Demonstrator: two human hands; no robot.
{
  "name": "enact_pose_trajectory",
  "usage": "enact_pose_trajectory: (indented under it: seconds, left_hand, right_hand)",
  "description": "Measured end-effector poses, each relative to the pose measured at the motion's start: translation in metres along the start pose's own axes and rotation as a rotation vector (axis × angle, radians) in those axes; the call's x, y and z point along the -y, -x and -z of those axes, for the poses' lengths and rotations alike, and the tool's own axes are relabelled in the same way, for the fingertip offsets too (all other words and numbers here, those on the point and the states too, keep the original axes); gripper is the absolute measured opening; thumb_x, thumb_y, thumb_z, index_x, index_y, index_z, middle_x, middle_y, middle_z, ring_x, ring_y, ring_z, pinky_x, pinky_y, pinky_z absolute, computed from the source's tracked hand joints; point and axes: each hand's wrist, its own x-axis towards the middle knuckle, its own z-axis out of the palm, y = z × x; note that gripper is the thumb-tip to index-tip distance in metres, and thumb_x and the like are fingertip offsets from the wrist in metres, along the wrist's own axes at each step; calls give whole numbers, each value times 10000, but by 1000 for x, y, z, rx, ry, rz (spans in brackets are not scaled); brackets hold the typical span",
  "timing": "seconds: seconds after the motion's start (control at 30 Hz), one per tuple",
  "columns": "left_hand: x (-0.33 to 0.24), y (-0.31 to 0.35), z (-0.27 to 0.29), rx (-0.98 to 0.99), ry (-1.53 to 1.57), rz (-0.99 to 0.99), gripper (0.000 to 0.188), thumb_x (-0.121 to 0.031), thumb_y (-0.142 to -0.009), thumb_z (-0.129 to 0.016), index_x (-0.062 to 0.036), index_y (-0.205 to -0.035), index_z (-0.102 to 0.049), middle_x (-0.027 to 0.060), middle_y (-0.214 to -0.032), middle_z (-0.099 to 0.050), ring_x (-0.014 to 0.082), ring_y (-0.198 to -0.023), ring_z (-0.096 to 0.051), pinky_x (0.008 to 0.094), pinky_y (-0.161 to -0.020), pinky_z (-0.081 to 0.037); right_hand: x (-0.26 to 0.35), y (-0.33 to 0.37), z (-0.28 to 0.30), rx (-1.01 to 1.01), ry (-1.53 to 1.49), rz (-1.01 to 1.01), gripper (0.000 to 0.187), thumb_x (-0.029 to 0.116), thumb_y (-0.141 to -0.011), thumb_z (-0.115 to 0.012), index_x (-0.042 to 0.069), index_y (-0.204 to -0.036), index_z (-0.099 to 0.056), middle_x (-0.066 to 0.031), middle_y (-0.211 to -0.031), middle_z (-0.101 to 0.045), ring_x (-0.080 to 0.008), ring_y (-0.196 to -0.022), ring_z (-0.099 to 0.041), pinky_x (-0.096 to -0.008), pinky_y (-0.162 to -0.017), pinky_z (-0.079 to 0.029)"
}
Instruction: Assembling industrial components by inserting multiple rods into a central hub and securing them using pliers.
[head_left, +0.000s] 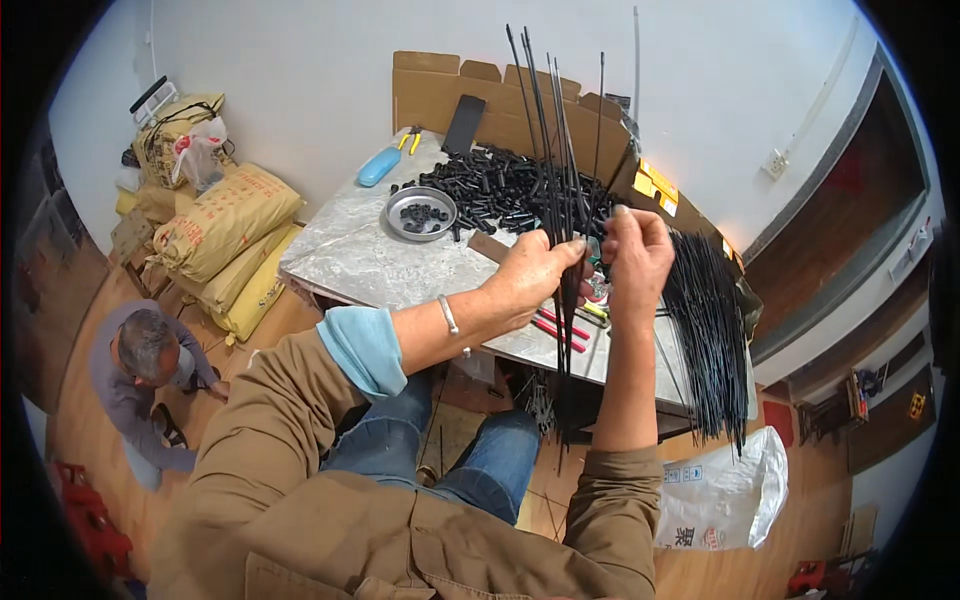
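Observation:
My left hand [535, 275] is closed around a bundle of thin black rods [566, 340], thumb uppermost. The rods stand nearly upright, fanning out above the fist and dropping below the table edge. Just right of it, my right hand [637, 255] is raised with its fingers curled and their tips together. One rod stands apart from the bundle and passes close to those fingertips; whether they pinch it I cannot tell. Behind both hands lies a heap of short black tubular parts [480, 185]. Beneath my left wrist are pink-handled tools [560, 333].
A thick pile of black rods [708, 340] hangs over the table's right edge. A round metal dish [420, 235] holds small black pieces. Cardboard [430, 85] walls the table's back. Sacks [225, 220] are stacked left; a person [150, 370] crouches nearby. A white bag [725, 500] lies right.

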Motion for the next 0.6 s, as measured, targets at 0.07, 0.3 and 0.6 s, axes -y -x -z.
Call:
enact_pose_trajectory:
  seconds: [0.07,0.3,0.6]
  left_hand:
    - [-9,5,-1,-111,70,74,207,-188,-977,-510,2,-968,-591,77,-843,-636,149,-649,-634,317,-559,-558]
    - [-14,3,13,-142,70,28,218,-213,-968,-536,2,-990,-568,14,-718,-532,101,-563,-558,260,-477,-510]
    - [-4,7,-3,-167,156,-15,185,-188,-968,-532,-46,-868,-597,37,-773,-600,126,-663,-578,277,-588,-498]
  right_hand:
    - [5,-4,15,-56,-46,-33,147,152,-916,-612,53,-816,-571,-10,-685,-566,-42,-504,-452,-194,-413,-356]
    - [24,10,46,-15,-54,-110,165,182,-928,-597,59,-829,-548,13,-640,-498,-44,-477,-422,-186,-384,-323]
    - [20,57,-10,164,-14,-114,143,145,-923,-612,23,-853,-590,-16,-715,-608,-23,-529,-491,-175,-441,-391]
